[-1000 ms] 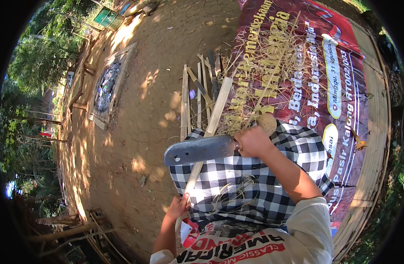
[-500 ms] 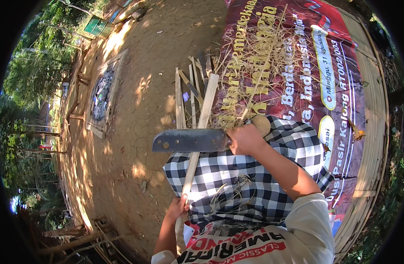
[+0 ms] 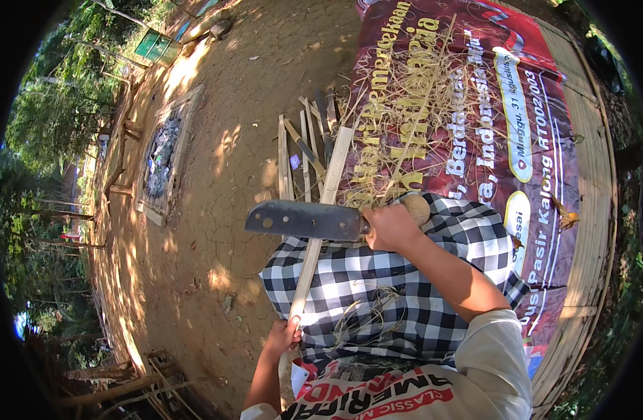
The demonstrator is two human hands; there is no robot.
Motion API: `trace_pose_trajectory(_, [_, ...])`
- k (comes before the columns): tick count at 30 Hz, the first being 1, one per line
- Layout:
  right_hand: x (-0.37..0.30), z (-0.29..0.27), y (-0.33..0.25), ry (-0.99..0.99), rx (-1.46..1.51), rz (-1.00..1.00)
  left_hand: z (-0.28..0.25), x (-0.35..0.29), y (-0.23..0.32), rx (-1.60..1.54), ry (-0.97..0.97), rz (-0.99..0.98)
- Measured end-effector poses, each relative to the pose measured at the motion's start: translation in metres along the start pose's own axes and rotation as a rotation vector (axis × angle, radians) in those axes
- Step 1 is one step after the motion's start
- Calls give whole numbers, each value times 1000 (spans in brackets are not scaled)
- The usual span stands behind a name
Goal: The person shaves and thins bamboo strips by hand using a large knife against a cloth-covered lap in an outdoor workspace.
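My right hand [image 3: 391, 226] is closed around the handle of a broad, dark machete [image 3: 300, 220], whose blade has several round holes and points to the left. The blade lies across a long pale bamboo strip [image 3: 309, 269], hiding a short part of it. Low on that strip, my left hand [image 3: 285, 334] has its fingers wrapped round the near end. The strip slants away from me, up and to the right. Beneath both hands, a black-and-white checked cloth [image 3: 405, 280] covers my lap, with a few thin shavings [image 3: 377, 308] on it.
Several bamboo strips [image 3: 283, 154] lie on the dirt ground [image 3: 223, 126] ahead. To the right, a dark red printed banner [image 3: 468, 126] strewn with shavings covers a bamboo platform [image 3: 587, 231]. A framed ash pit [image 3: 164, 150] and a green bin [image 3: 155, 46] are at the left.
The machete has shifted slightly, its tip a little higher and farther right. The bamboo strip's far end sits slightly lower and to the right. Both hands keep their hold.
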State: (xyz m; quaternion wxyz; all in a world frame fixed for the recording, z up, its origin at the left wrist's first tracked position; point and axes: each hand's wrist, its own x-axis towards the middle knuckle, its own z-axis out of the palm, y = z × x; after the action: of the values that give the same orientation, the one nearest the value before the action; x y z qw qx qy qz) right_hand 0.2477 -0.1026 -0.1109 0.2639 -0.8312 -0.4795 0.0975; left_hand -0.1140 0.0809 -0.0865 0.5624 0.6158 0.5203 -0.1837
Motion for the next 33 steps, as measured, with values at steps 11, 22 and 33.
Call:
trace_pose_trajectory(11, [4, 0, 12, 2, -56, 119, 2, -5, 4, 56, -12, 111])
trace_pose_trajectory(22, [19, 1, 15, -35, -100, -134, 1, -6, 9, 63, -4, 64])
trace_pose_trajectory(33, [12, -25, 22, 76, -75, 202, -10, 10, -11, -45, -93, 90])
